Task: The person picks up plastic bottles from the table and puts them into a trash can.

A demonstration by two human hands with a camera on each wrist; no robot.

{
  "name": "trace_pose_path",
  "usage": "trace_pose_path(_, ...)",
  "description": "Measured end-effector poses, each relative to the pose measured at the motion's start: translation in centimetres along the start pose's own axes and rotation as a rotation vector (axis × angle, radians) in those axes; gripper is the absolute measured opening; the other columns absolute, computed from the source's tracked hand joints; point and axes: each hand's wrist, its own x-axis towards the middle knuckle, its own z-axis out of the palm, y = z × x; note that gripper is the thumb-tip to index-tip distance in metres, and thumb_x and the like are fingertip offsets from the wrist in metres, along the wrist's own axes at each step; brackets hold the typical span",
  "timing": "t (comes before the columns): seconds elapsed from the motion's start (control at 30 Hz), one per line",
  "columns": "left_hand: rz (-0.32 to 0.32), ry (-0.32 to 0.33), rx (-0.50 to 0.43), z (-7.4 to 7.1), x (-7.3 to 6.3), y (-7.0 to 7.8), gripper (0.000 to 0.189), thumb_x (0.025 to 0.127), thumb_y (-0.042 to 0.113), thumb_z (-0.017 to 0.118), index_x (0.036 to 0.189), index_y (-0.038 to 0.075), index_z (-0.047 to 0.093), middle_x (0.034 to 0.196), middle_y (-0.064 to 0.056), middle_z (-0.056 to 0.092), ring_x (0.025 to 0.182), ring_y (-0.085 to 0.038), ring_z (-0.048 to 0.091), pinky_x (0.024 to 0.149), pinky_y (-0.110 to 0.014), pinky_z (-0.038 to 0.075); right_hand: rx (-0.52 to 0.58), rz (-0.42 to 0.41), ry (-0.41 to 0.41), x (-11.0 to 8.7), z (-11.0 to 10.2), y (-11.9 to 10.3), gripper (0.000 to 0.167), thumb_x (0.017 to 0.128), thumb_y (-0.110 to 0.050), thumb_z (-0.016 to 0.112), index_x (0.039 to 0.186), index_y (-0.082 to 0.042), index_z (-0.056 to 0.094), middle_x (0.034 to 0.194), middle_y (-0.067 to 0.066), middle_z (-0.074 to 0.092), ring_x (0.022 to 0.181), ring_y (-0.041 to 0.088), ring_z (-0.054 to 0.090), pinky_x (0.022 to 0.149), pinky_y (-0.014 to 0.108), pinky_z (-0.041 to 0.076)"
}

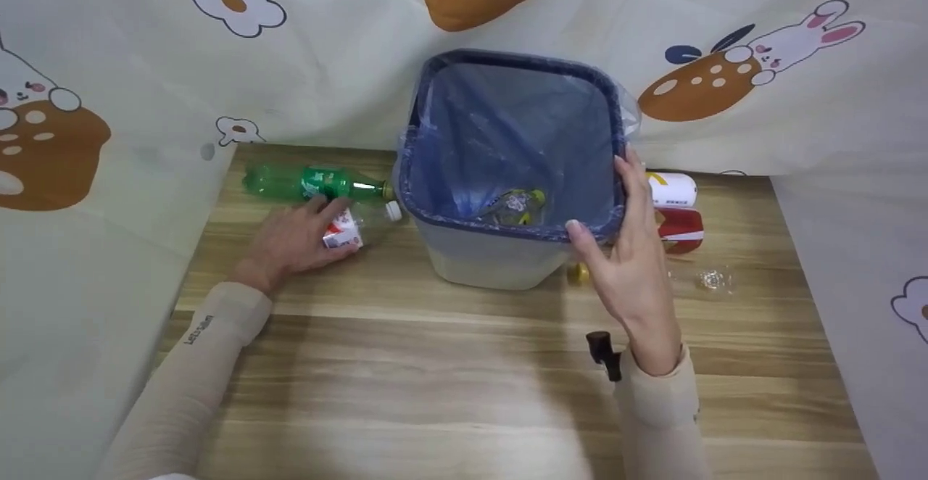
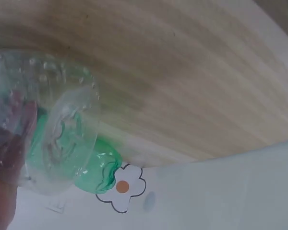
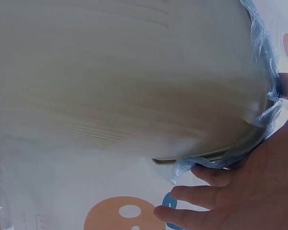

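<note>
My left hand (image 1: 293,237) grips a small clear plastic bottle (image 1: 373,220) with a white cap and a red-and-white label, lying on its side. In the left wrist view, the clear base of this bottle (image 2: 69,129) fills the left side. A green plastic bottle (image 1: 279,181) lies just behind it. My right hand (image 1: 638,270) holds the near right corner of a trash bin (image 1: 493,255), thumb and fingers at its rim. A thin bluish liner bag (image 3: 264,52) is folded over that rim. Inside the bin lies a clear bottle (image 1: 515,208) with a yellow-green cap.
Right of the bin lie a white can (image 1: 674,190), a red container (image 1: 685,230) and a clear bottle (image 1: 714,280), partly hidden by the right hand. Printed fabric (image 1: 326,67) hangs behind and beside the wooden tabletop (image 1: 435,378).
</note>
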Motion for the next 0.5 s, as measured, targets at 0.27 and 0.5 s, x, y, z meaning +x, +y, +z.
trace_pose_path(0.27, 0.021, 0.041, 0.035, 0.11, 0.02, -0.32, 0.082, 0.084, 0.080, 0.046, 0.144, 0.024, 0.041, 0.132, -0.018, 0.055, 0.086, -0.033, 0.059, 0.073, -0.052, 0.052, -0.007, 0.002, -0.003, 0.06, 0.04, -0.04, 0.075, 0.091, -0.033, 0.065, 0.155, -0.015, 0.030, 0.164, -0.005, 0.018, 0.148, 0.017, 0.019, 0.118, 0.047, 0.020)
trace_pose_path(0.5, 0.039, 0.055, 0.044, -0.16, 0.08, -0.24, 0.083, 0.086, 0.080, 0.044, 0.145, 0.021, 0.042, 0.134, -0.020, 0.055, 0.086, -0.032, 0.060, 0.071, -0.050, 0.051, -0.016, 0.003, -0.002, 0.00, -0.04, -0.01, 0.074, 0.092, -0.032, 0.065, 0.154, -0.015, 0.030, 0.164, -0.004, 0.019, 0.149, 0.017, 0.019, 0.118, 0.046, 0.019)
